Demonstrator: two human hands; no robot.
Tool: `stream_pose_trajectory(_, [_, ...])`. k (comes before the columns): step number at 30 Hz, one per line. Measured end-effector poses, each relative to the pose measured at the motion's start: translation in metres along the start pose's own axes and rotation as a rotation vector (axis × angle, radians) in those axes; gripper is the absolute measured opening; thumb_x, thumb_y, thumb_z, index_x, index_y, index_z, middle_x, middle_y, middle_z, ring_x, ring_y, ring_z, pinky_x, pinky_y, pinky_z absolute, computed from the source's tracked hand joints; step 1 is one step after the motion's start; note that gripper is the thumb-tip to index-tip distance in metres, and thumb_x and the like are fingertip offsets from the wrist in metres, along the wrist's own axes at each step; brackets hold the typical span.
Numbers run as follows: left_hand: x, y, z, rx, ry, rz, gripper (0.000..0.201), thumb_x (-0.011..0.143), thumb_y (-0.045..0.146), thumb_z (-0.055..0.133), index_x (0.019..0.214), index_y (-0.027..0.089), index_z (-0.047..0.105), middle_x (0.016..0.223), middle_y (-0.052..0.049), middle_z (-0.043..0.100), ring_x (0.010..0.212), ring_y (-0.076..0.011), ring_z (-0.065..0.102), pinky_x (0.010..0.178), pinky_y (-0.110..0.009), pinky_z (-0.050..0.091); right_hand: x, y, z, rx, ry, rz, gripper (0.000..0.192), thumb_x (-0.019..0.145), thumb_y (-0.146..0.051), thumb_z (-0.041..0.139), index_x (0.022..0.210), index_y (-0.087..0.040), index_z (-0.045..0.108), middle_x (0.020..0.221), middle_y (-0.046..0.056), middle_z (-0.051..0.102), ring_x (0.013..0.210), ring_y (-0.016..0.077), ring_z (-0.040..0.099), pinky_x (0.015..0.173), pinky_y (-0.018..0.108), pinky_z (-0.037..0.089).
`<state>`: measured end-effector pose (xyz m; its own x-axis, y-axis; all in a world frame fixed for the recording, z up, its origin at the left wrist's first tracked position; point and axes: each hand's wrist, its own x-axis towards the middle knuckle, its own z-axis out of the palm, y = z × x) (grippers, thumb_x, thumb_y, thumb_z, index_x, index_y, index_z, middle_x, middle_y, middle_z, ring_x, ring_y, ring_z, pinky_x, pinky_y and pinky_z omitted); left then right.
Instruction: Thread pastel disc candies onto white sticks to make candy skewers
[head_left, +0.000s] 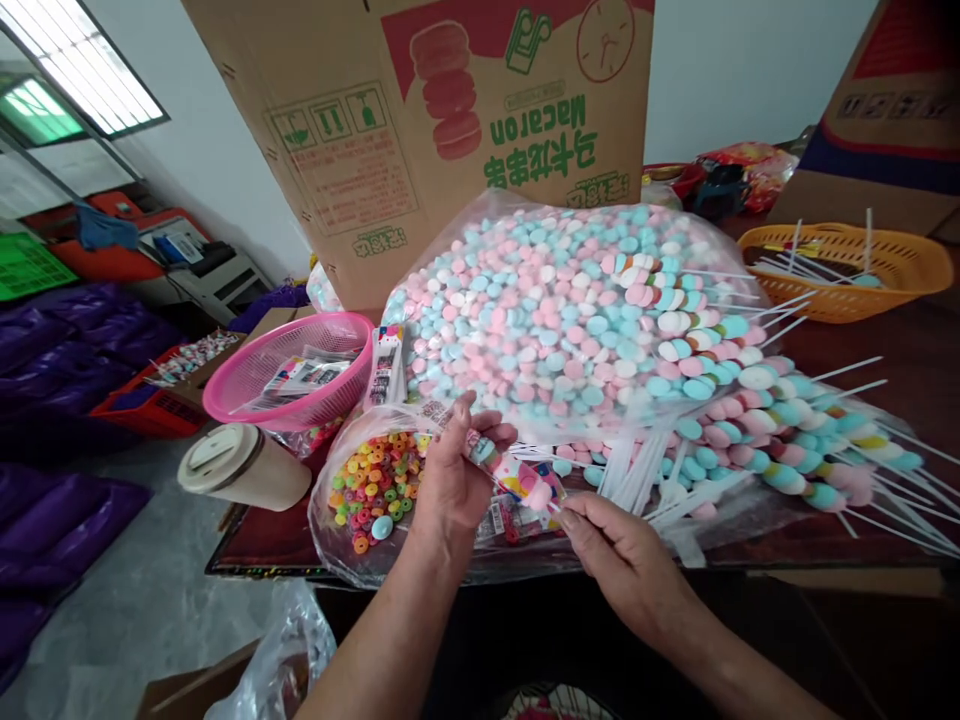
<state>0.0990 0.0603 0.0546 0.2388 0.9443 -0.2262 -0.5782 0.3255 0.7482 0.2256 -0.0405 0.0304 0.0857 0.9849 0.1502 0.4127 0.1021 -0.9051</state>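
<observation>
A candy skewer (538, 497) with pink, white and blue pieces lies between my two hands, over the table's front edge. My left hand (459, 470) is closed around its upper end, palm up. With thumb and fingertips, my right hand (622, 555) pinches the skewer's other end, where the stick comes out. A printed clear wrapper shows around or just behind the candies; I cannot tell which. Beside my left hand is an open bag of coloured candy rings (375, 480). Behind both hands sits a large clear bag of pastel candies (525, 310).
Finished skewers (810, 440) are piled on the right, near loose white sticks (634, 465). An orange basket (900, 290) stands behind them. On the left are a pink basket (352, 375) with wrappers and a lidded cup (262, 475). A macaron carton (330, 190) rises at the back.
</observation>
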Motion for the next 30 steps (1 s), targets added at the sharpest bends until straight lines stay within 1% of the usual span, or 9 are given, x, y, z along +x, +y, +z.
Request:
stream_pose_trajectory(3, [0.001,-0.004,0.015,-0.040,0.001,0.015,0.031,0.065,0.039,0.073,0.077,0.019,0.053,0.046,0.011,0.043,0.040,-0.0047,0.042,0.055,-0.022,0.043,0.005,-0.002,0.015,0.018,0.031,-0.039,0.030,0.091,-0.036,0.038,0.069,-0.020,0.051,0.058,-0.002,0.050,0.053,0.0124,0.047,0.050,0.022,0.041])
stream_pose_trajectory(7, [-0.003,-0.021,0.018,-0.079,-0.004,-0.077,0.036,0.065,0.045,0.073,0.068,0.018,0.048,0.044,0.009,0.046,0.042,-0.0060,0.046,0.050,-0.019,0.039,0.016,-0.002,0.022,0.047,0.109,-0.054,0.028,0.090,-0.036,0.038,0.074,-0.020,0.053,0.060,0.000,0.053,0.054,0.0131,0.049,0.049,0.023,0.041])
stream_pose_trajectory(10, [-0.001,-0.016,0.011,-0.120,0.054,-0.020,0.037,0.064,0.045,0.074,0.072,0.019,0.049,0.048,0.009,0.049,0.046,-0.0069,0.051,0.058,-0.022,0.044,0.016,-0.002,0.018,0.056,0.065,-0.013,0.028,0.091,-0.037,0.038,0.080,-0.019,0.055,0.063,0.000,0.056,0.056,0.0132,0.051,0.052,0.023,0.043])
stream_pose_trajectory(14, [0.002,-0.006,0.004,-0.114,0.064,0.002,0.039,0.064,0.045,0.074,0.064,0.018,0.046,0.048,0.010,0.047,0.045,-0.0059,0.050,0.069,-0.027,0.048,0.010,0.002,0.016,-0.028,-0.030,-0.091,0.032,0.092,-0.035,0.037,0.066,-0.020,0.049,0.057,-0.001,0.052,0.053,0.0126,0.049,0.050,0.024,0.040])
stream_pose_trajectory(18, [-0.004,-0.026,0.009,-0.041,0.045,0.000,0.045,0.069,0.048,0.069,0.053,0.018,0.040,0.046,0.008,0.042,0.047,-0.0070,0.049,0.073,-0.031,0.049,0.014,0.004,0.029,-0.043,0.032,-0.112,0.035,0.092,-0.035,0.034,0.063,-0.021,0.045,0.052,-0.002,0.049,0.048,0.0125,0.046,0.045,0.024,0.038])
stream_pose_trajectory(21, [-0.016,-0.049,0.008,0.036,0.048,-0.021,0.041,0.076,0.050,0.061,0.055,0.018,0.044,0.054,0.004,0.051,0.065,-0.0135,0.060,0.079,-0.032,0.049,0.022,0.007,0.036,-0.005,0.097,-0.117,0.032,0.092,-0.036,0.034,0.069,-0.020,0.051,0.061,0.001,0.056,0.058,0.0149,0.054,0.054,0.026,0.045])
stream_pose_trajectory(24, [-0.038,-0.055,-0.002,0.263,-0.013,-0.045,0.032,0.082,0.048,0.055,0.088,0.017,0.059,0.088,-0.005,0.065,0.095,-0.0187,0.061,0.089,-0.033,0.045,0.026,0.015,0.029,0.044,0.103,-0.068,0.030,0.091,-0.037,0.036,0.072,-0.020,0.053,0.062,0.000,0.056,0.061,0.0149,0.056,0.057,0.025,0.046])
stream_pose_trajectory(27, [-0.061,-0.029,-0.018,0.733,-0.290,0.032,0.059,0.076,0.048,0.063,0.124,0.017,0.048,0.114,-0.014,0.062,0.098,-0.0234,0.061,0.084,-0.036,0.049,0.025,0.023,0.008,-0.033,0.032,-0.070,0.031,0.091,-0.036,0.037,0.068,-0.020,0.050,0.057,-0.002,0.051,0.054,0.0123,0.049,0.050,0.022,0.039])
stream_pose_trajectory(30, [-0.067,0.016,-0.027,1.460,-0.215,0.505,0.048,0.079,0.038,0.062,0.124,0.023,0.052,0.117,-0.012,0.062,0.107,-0.0282,0.056,0.095,-0.048,0.039,0.025,0.019,-0.015,-0.208,-0.125,-0.180,0.032,0.092,-0.033,0.036,0.065,-0.019,0.049,0.055,-0.003,0.048,0.052,0.0108,0.044,0.050,0.022,0.033])
